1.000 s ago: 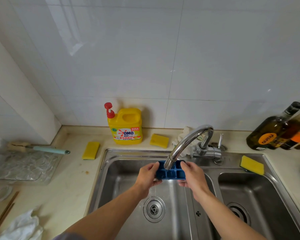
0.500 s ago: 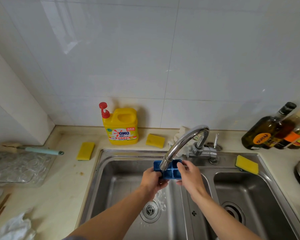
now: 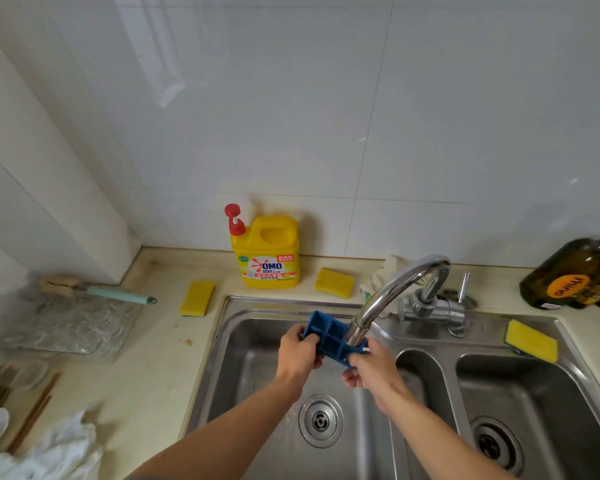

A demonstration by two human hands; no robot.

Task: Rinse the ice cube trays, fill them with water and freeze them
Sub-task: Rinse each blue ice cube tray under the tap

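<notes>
Head view: the blue ice cube tray [image 3: 328,336] is held tilted over the left sink basin [image 3: 243,375], just under the mouth of the faucet spout [image 3: 395,296]. The left grip [image 3: 297,353] pinches its left end, and the right grip [image 3: 371,370] pinches its lower right end. This looks like the rinsing step, though I cannot tell whether water is running. Next, the tray likely needs emptying, then levelling under the spout to fill. The yellow detergent jug [image 3: 269,254] on the desk reads "OMO". The orange label on the dark bottle [image 3: 568,278] is upside down and unreadable.
</notes>
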